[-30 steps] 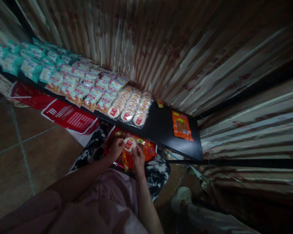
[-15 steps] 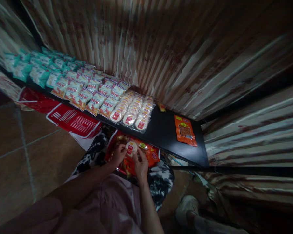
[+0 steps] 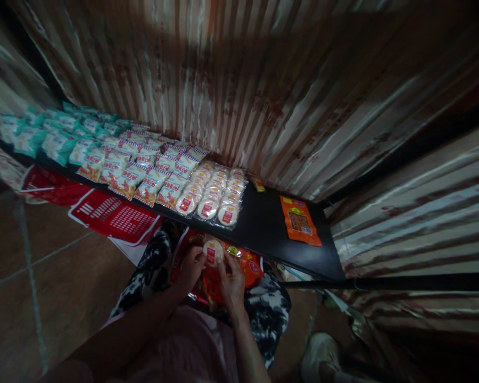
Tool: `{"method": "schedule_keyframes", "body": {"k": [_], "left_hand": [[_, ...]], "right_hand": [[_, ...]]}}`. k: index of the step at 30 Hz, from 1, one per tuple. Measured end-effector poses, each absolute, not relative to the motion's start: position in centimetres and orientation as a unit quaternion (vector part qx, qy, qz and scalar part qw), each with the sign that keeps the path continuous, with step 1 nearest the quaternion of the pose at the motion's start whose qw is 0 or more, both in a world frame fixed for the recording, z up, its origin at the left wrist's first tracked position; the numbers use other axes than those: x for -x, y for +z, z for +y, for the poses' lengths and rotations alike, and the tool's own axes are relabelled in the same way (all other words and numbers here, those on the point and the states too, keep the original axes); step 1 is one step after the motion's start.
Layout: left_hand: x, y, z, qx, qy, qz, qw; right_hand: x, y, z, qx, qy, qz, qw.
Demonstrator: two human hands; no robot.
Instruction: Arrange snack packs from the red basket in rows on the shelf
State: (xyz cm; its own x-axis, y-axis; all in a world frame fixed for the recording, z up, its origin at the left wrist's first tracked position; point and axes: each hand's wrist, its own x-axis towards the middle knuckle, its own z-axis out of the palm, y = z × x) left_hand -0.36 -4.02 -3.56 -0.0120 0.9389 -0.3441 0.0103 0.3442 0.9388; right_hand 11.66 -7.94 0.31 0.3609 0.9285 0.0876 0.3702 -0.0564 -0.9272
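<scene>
Both hands hold one round, pale cracker packet (image 3: 213,252) with a red and yellow label, above my lap. My left hand (image 3: 191,268) pinches its left edge. On its lower right edge, the fingers of my right hand (image 3: 232,279) are closed. Beneath the hands lies a red basket (image 3: 177,254) with orange snack bags (image 3: 250,266) in it, partly hidden by my hands. Just beyond, three rows of similar round packets (image 3: 207,208) lie overlapping on the black shelf (image 3: 259,229).
White-and-orange snack bags (image 3: 128,178) and teal snack bags (image 3: 59,144) line the shelf's left part. An orange bag (image 3: 300,221) and a small yellow packet (image 3: 258,184) lie to the right. Red baskets (image 3: 115,213) are under the shelf. A pleated curtain (image 3: 231,96) hangs behind.
The view has shifted slightly, so the shelf sits a little lower and further left. Both hands keep hold of the round packet, which has tilted slightly.
</scene>
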Motion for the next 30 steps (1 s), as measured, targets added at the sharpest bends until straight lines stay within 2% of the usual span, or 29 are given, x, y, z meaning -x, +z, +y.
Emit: {"method": "schedule_keyframes", "body": {"k": [10,20,30], "left_hand": [[0.2,-1.1,-2.6,-0.491,0.433,0.577,0.489],[-0.5,0.9,-0.8,-0.549,0.454,0.544,0.444],[-1.3,2.2,1.8,-0.625,0.419,0.525,0.397]], "right_hand": [[-12.5,0.2,-6.5,0.738,0.25,-0.45,0.437],[-13.3,0.2,-4.4,0.69,0.181,-0.503,0.488],[-14.9,0.8,-0.9,0.705,0.135,-0.509,0.474]]}}
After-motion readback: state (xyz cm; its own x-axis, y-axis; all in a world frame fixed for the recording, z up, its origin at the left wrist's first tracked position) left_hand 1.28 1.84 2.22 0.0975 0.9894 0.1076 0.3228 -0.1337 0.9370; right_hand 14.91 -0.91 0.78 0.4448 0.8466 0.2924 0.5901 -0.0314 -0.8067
